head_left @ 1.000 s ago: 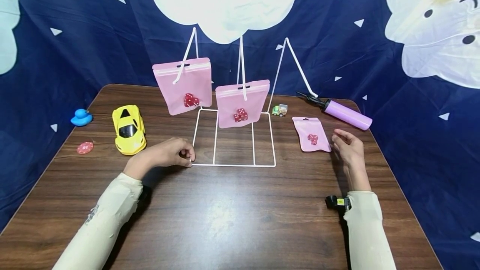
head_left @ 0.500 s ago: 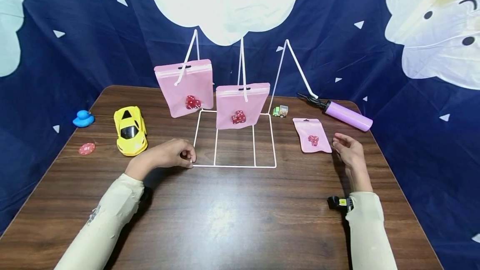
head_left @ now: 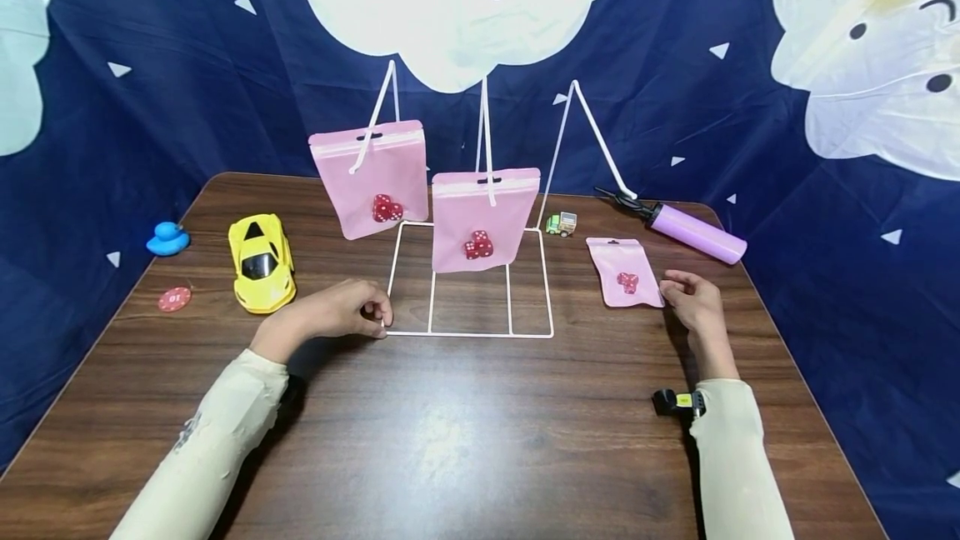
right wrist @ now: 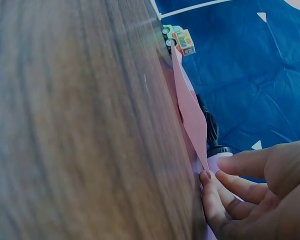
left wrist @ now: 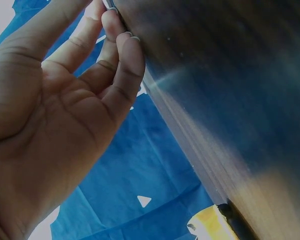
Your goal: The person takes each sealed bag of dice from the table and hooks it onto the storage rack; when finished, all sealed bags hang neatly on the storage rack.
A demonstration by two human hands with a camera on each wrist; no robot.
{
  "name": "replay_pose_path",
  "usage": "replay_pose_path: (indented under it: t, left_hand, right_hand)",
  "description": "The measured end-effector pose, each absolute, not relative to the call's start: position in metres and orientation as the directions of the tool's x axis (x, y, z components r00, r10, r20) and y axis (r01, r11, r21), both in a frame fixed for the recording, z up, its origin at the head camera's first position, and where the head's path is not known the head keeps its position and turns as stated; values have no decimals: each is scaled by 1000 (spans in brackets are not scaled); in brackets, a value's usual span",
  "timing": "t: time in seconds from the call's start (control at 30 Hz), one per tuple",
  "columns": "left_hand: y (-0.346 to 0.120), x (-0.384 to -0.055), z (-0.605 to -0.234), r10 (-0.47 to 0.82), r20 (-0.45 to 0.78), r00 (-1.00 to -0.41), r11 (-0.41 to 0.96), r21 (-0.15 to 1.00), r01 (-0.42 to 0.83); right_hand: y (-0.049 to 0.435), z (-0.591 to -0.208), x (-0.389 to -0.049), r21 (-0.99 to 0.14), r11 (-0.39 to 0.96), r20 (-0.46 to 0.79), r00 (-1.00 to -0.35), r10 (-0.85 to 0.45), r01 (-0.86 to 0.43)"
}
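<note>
My left hand [head_left: 341, 309] pinches the front left corner of a white wire display rack [head_left: 468, 335]. Its bent fingers also show in the left wrist view. From two rack arms hang pink zip bags, a left bag [head_left: 352, 190] and a middle bag [head_left: 457, 215], each with red dice near its bottom. The rack's right arm [head_left: 600, 136] holds no bag. A third pink zip bag [head_left: 609, 261] with red dice lies flat on the table. At that bag's right edge is my right hand [head_left: 697, 307], its fingertips touching the bag's corner [right wrist: 202, 155] in the right wrist view, fingers loosely bent.
Behind the flat bag lies a purple hand pump [head_left: 697, 233]. A small toy truck [head_left: 561, 224] stands beside the rack. On the left are a yellow toy car [head_left: 261, 265], a blue rubber duck [head_left: 167, 239] and a red poker chip [head_left: 175, 299]. Dark blue cloth hangs behind the table.
My right hand has moved slightly left, up to the flat bag's right edge. The middle hanging bag has swung a little, its bottom lower in view. My left hand stays at the rack corner.
</note>
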State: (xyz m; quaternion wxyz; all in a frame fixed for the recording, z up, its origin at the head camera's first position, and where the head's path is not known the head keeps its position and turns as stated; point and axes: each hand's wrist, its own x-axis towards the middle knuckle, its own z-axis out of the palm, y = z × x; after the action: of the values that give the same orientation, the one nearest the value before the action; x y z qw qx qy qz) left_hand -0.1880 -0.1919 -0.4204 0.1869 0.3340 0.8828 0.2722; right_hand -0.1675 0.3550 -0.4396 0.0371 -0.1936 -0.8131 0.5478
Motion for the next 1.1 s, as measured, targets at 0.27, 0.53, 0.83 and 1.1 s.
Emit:
replay_pose_path:
  t: [0.27,0.53,0.83,1.1]
  left_hand:
    - [-192,-188,-420,695,-143,-704,626,603,495]
    - [-192,-189,-423,700,-133,-702,622,596,508]
    - [-192,-188,-422,693,-147,-706,631,597,495]
    - [-191,-188,-420,692,-153,-705,631,601,490]
  right_hand:
    - [352,-441,-169,-857,434,-107,-919,379,279]
    - [351,-442,-169,-788,543,-49,-910,412,288]
    - [352,-442,-170,-790,543,-38,-906,423,286]
    - [355,-443,-167,-837,485,-45,-916,399,252]
